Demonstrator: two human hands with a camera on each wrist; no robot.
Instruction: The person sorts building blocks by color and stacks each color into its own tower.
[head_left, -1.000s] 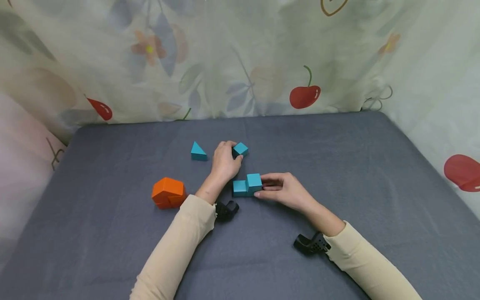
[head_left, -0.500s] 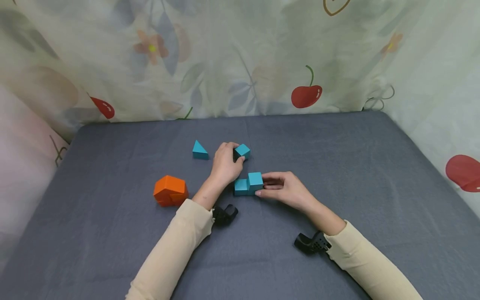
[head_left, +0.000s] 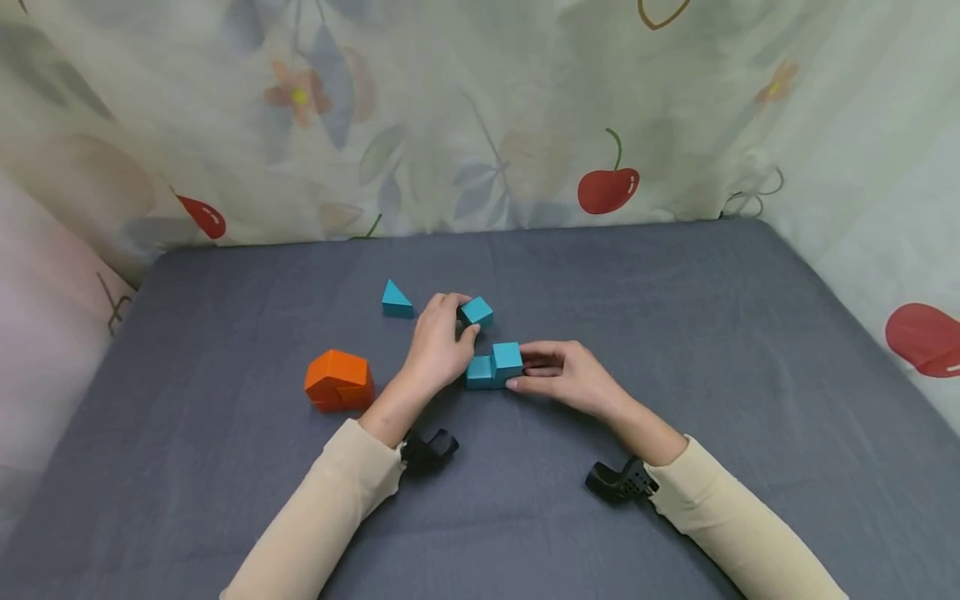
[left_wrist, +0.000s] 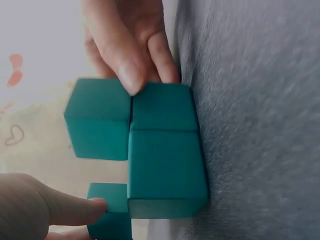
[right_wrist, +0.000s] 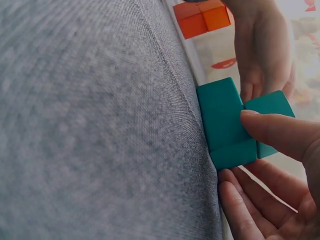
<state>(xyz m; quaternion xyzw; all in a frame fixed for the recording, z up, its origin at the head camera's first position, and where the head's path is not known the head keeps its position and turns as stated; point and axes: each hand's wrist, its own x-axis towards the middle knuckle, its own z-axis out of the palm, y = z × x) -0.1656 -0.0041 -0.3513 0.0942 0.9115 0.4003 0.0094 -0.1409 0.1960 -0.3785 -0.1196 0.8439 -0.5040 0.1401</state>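
My left hand [head_left: 441, 343] pinches a teal cube [head_left: 478, 311] between thumb and fingers, just behind a small step-shaped stack. That stack is a longer teal base [head_left: 479, 374] lying on the table with a second teal cube [head_left: 507, 357] on its right end. From the right, my right hand [head_left: 572, 377] grips the stack's end. In the right wrist view its thumb [right_wrist: 270, 131] presses where the upper cube meets the base, fingers on the far side. The left wrist view shows the left thumb [left_wrist: 80, 209] on its cube [left_wrist: 111, 197], close beside the base.
A teal triangular block [head_left: 397, 301] stands at the back, left of the left hand. An orange assembly of fitted blocks [head_left: 337, 382] sits beside the left forearm. Grey cloth [head_left: 660, 300] covers the table, and a patterned curtain [head_left: 450, 108] hangs behind it.
My left hand has drawn its cube a little toward me, nearer the stack, and its forearm has shifted back and left. The right hand and the stack stay in place.
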